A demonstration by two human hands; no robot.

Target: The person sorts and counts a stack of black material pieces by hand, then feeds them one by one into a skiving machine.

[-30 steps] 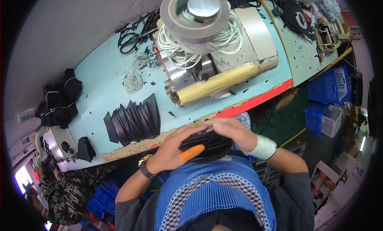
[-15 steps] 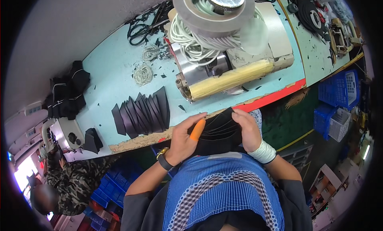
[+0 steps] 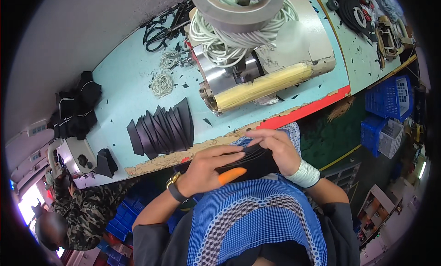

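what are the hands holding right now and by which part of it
A stack of black pieces: the left hand at its left end, the right hand at its right end; any grip underneath is hidden.

1. A machine (image 3: 294, 47) stands on the table (image 3: 120, 86), right of the row of pieces (image 3: 159, 133).
2. Two cord coils (image 3: 161, 85) lie behind the row; scissors (image 3: 168, 31) lie farther back.
3. Crates (image 3: 385, 105) stand right of the table.
4. Cloth (image 3: 261, 168) sits before the table, between left hand (image 3: 204, 168) and right hand (image 3: 281, 154).

The left hand (image 3: 205, 168) and right hand (image 3: 281, 154) hold black pieces (image 3: 261, 166) beside a blue apron (image 3: 257, 222).
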